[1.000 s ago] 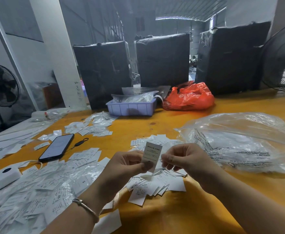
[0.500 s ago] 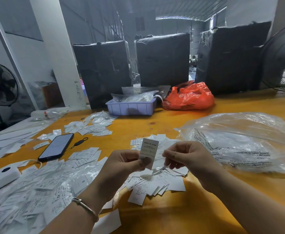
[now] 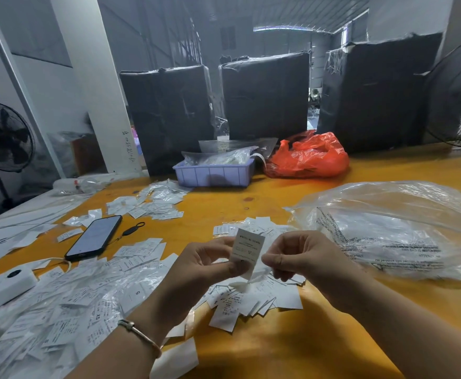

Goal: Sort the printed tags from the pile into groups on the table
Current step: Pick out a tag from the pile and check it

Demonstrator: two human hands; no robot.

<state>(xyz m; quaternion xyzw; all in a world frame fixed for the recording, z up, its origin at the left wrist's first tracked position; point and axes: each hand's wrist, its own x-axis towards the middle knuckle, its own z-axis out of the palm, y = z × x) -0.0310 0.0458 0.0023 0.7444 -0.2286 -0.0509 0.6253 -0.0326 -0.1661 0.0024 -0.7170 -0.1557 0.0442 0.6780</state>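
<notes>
While both hands (image 3: 251, 265) hold, tag (image 3: 247, 248) rose slightly.

A loose tag (image 3: 137, 294) in the pile on the left of the surface (image 3: 251, 203) bears a printed "S", and another tag (image 3: 97, 317) nearer the front edge reads "XS". The clear plastic bag (image 3: 387, 231) on the right carries lines of black print, upside down and mirrored; "THIS BAG IS" and "ATTENTION" can be made out, the rest not. The tag (image 3: 247, 248) held up between both hands shows small lines of print, too fine to read. Handwritten numbers run down the white pillar (image 3: 98, 105), unreadable
</notes>
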